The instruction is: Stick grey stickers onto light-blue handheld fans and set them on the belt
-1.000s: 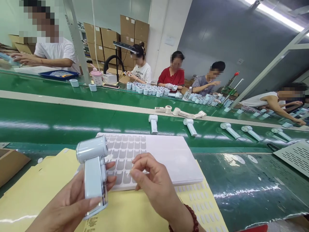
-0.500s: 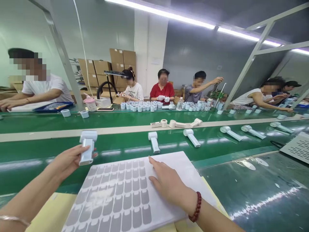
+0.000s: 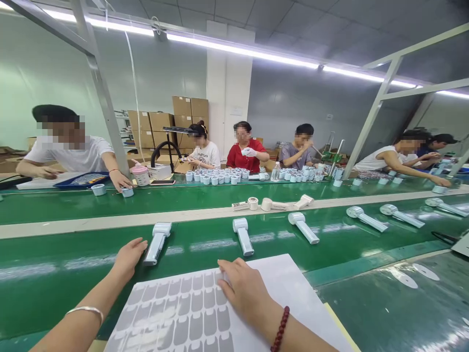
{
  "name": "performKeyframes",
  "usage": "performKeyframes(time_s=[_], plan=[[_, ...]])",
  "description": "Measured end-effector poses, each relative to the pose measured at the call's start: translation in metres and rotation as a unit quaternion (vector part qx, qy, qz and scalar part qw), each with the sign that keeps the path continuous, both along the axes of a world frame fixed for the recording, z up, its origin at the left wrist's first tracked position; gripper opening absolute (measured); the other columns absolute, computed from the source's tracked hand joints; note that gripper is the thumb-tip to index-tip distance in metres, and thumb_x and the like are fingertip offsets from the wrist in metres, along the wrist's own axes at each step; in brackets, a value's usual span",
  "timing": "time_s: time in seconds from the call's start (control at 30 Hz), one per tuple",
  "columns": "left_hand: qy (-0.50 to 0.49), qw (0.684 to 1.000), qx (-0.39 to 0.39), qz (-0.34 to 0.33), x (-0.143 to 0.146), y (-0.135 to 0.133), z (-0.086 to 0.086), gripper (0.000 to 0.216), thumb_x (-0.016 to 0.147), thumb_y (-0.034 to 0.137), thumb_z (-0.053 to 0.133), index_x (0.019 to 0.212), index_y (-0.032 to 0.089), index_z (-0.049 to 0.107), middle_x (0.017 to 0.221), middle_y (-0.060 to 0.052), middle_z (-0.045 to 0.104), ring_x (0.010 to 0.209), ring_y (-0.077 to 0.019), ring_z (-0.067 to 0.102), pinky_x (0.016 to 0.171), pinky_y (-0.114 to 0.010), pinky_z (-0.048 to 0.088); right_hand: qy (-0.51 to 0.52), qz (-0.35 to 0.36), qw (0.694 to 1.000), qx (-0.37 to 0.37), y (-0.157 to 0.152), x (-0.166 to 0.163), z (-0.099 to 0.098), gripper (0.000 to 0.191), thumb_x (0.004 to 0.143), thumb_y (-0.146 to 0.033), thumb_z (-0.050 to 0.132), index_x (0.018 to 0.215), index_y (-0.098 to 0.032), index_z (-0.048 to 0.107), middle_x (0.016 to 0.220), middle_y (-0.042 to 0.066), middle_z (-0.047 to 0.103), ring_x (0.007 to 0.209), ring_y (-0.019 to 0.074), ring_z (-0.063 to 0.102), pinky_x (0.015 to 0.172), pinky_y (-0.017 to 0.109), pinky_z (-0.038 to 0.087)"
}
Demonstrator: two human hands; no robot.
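Pale blue plastic handheld device (image 3: 157, 243) with a squared head lies on the green conveyor belt (image 3: 73, 249), pointing toward the person. Just beside it is the person's left hand (image 3: 128, 259), open and relaxed with nothing in its grip; whether the fingertips touch the device is hard to tell. The right hand (image 3: 244, 288) rests palm down and half open on a white sheet of grey rounded stickers (image 3: 194, 313), holding nothing. A dark red bead bracelet (image 3: 280, 328) circles the right wrist, a thin metal bangle (image 3: 85, 313) the left. Matching pale blue devices (image 3: 242, 236) lie farther along the belt, and co-workers sit across it behind rows of pale blue round caps (image 3: 212, 178)
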State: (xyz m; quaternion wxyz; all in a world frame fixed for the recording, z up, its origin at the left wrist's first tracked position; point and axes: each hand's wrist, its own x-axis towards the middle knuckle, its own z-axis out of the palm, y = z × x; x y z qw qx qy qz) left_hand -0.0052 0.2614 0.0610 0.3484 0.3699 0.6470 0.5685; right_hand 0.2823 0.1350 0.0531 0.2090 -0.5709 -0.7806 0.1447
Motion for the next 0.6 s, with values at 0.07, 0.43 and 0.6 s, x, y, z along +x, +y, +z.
performKeyframes(time_s=[0.07,0.43,0.6], plan=[[-0.002,1.000,-0.019,-0.001,-0.008,-0.011,0.002,0.026,0.092,0.030,0.065,0.113,0.016,0.065,0.122,-0.011,0.067,0.110,-0.0262,0.065,0.094,-0.050,0.054,0.007,-0.003,1.000,0.002,0.001,0.000,0.000,0.041,0.094,-0.015,0.058,0.135,-0.016,0.059,0.120,0.009,0.073,0.111,0.0299,0.063,0.087,0.044,0.054],[0.035,0.993,0.000,-0.115,-0.008,-0.119,-0.021,0.047,0.050,0.057,0.084,0.086,0.027,0.081,0.099,-0.006,0.080,0.108,-0.0351,0.068,0.102,-0.042,0.050,0.081,-0.021,0.996,0.004,0.010,0.001,-0.005,0.028,0.089,-0.010,0.057,0.113,-0.021,0.064,0.107,0.003,0.074,0.100,0.0216,0.067,0.085,0.035,0.051],[0.024,0.993,0.027,-0.111,-0.010,-0.119,-0.039,0.069,0.042,0.077,0.079,0.092,0.028,0.081,0.111,-0.008,0.078,0.113,-0.0354,0.066,0.100,-0.041,0.052,0.087,-0.009,0.996,-0.001,0.011,0.002,-0.008,0.030,0.088,-0.012,0.052,0.115,-0.021,0.063,0.109,0.005,0.073,0.099,0.0220,0.067,0.084,0.034,0.051]])
